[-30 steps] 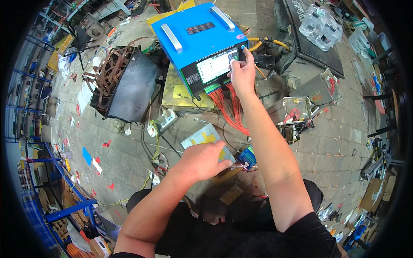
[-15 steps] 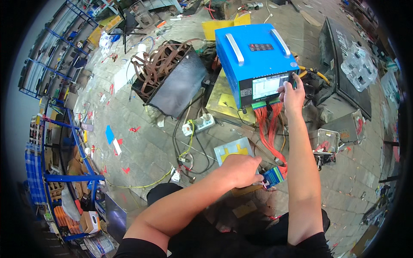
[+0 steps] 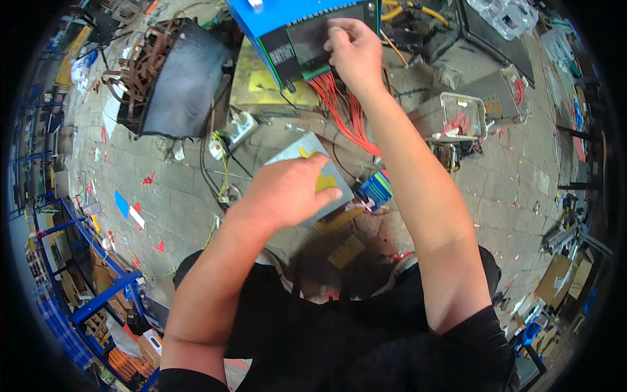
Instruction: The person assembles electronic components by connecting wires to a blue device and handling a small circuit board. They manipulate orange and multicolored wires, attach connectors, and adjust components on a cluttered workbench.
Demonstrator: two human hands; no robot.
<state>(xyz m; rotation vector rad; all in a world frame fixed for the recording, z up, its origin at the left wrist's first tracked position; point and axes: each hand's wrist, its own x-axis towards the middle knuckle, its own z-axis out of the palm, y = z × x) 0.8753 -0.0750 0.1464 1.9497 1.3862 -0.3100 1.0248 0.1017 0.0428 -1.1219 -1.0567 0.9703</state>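
Note:
My right hand (image 3: 356, 52) is in front of the dark screen (image 3: 313, 39) of a blue instrument case (image 3: 271, 16). Its fingers are curled with nothing in them; whether a fingertip touches the screen I cannot tell. A bundle of red-orange wires (image 3: 336, 108) runs from the case's lower front toward a blue-and-green terminal board (image 3: 374, 189) near my right forearm. My left hand (image 3: 290, 193) is palm down over a flat grey box (image 3: 310, 144) with yellow patches. Its thumb and index finger are apart; the other fingers are hidden.
A yellow stand (image 3: 261, 98) is under the case. To its left are a white power strip (image 3: 238, 130) and a dark bin (image 3: 186, 85) of brown straps. Clear plastic boxes (image 3: 457, 108) stand at right, with a black panel (image 3: 493, 46) behind. Blue shelving (image 3: 108, 297) is at far left.
The view has shifted, so the case sits higher and further left. The lit screen has turned dark. My left hand has moved from beside the terminal board onto the grey box.

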